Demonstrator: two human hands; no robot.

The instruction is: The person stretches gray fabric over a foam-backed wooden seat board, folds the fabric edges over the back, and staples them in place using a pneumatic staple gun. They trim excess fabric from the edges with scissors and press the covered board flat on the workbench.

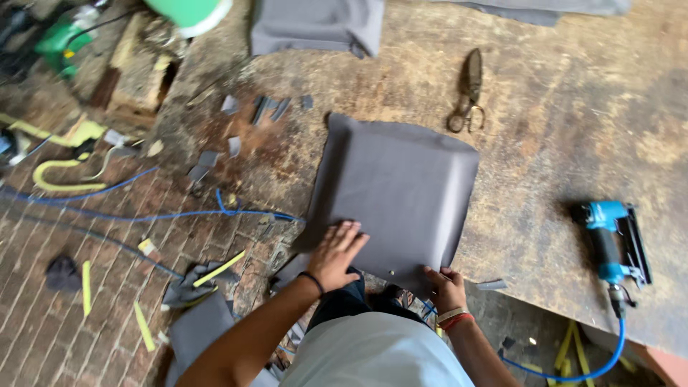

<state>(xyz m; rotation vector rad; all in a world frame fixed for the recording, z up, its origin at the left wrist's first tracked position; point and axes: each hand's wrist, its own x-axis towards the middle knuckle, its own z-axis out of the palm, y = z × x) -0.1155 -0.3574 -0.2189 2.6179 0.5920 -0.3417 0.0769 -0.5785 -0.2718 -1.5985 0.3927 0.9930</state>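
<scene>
A square seat pad covered in grey fabric (pixel 398 190) lies on the worn wooden workbench (pixel 573 107), its near edge at the bench's front. My left hand (pixel 335 254) presses flat on the pad's near left corner with fingers spread. My right hand (pixel 446 287) grips the pad's near right edge, fingers curled around it. A blue pneumatic staple gun (pixel 609 244) rests on the bench to the right, apart from both hands, with a blue air hose trailing off the edge.
Old metal shears (pixel 467 93) lie beyond the pad. More grey fabric pieces (pixel 315 25) sit at the bench's far edge. Fabric scraps (pixel 261 107) lie on the bench's left part. The brick floor on the left holds blue hose (pixel 143 215), yellow strips and offcuts.
</scene>
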